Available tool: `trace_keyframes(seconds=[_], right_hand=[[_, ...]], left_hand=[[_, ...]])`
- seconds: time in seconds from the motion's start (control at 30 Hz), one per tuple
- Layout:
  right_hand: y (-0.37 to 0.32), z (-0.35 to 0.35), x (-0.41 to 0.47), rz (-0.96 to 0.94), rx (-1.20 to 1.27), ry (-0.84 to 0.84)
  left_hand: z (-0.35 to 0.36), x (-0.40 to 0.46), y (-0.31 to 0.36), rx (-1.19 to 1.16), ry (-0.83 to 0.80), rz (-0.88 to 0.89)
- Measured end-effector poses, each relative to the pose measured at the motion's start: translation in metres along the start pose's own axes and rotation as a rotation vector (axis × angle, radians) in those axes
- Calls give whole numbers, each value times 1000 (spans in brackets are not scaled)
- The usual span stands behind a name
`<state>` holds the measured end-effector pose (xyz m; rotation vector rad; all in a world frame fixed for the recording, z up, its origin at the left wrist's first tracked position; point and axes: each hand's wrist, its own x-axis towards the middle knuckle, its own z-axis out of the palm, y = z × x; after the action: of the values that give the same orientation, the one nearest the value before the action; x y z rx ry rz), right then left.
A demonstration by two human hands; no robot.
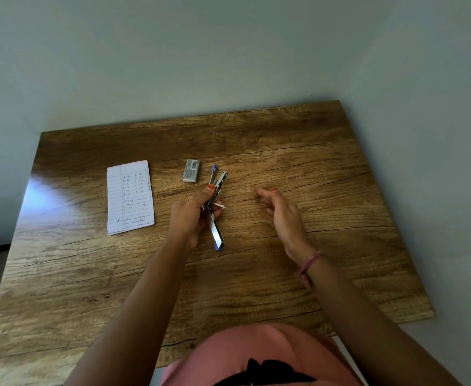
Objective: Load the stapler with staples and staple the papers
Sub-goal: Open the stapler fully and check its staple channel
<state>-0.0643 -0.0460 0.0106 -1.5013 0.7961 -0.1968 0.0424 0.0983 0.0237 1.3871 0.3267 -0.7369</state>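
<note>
My left hand (pixel 191 215) grips a blue and silver stapler (pixel 217 235) that is swung wide open, its metal staple channel pointing away from me and its blue-tipped top arm pointing towards me. My right hand (pixel 280 211) hovers to the right of it with fingers loosely curled; a tiny dark bit lies on the table by its fingertips, too small to identify. A small grey staple box (pixel 191 170) lies on the table just beyond the stapler. A stack of lined, handwritten papers (pixel 130 196) lies to the left.
The wooden table (pixel 326 168) stands against pale walls at the back and right. Its left edge drops to a dark floor. My pink shirt shows at the near edge.
</note>
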Motion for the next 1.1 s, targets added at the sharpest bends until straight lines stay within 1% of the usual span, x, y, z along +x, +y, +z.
trace_keyframes(seconds=[0.07, 0.17, 0.2, 0.27, 0.33, 0.43, 0.47, 0.5, 0.57, 0.7, 0.9, 1.0, 1.1], right_hand=[[-1, -1, 0, 1, 36, 16], [-5, -6, -2, 5, 166, 85], [-7, -8, -4, -7, 183, 108], [-7, -11, -9, -30, 139, 124], [-7, -11, -17, -28, 37, 52], [-5, 0, -32, -3, -31, -168], [-3, 5, -36, 0, -26, -209], [1, 10, -39, -13, -38, -215], [9, 18, -42, -71, -87, -154], [20, 24, -36, -185, -216, 5], [22, 29, -31, -287, -350, 177], [25, 31, -31, -387, -373, 293], [26, 34, -33, -476, -414, 371]], left_hand=[[0, 0, 0, 1, 5, 0], [-1, 1, -1, -4, -1, -1], [-1, 1, -2, -11, -10, -6], [0, 1, -4, -22, -22, -19], [2, 1, -7, -23, -17, -30], [8, 2, -13, -17, 20, -3], [10, 2, -13, -7, 35, 16], [13, 2, -12, 18, 55, 41], [17, 5, -11, 83, 83, 96], [22, 18, -7, 225, 88, 190], [22, 34, 0, 327, 27, 220], [20, 41, 0, 415, 25, 252], [21, 43, 2, 489, 23, 290]])
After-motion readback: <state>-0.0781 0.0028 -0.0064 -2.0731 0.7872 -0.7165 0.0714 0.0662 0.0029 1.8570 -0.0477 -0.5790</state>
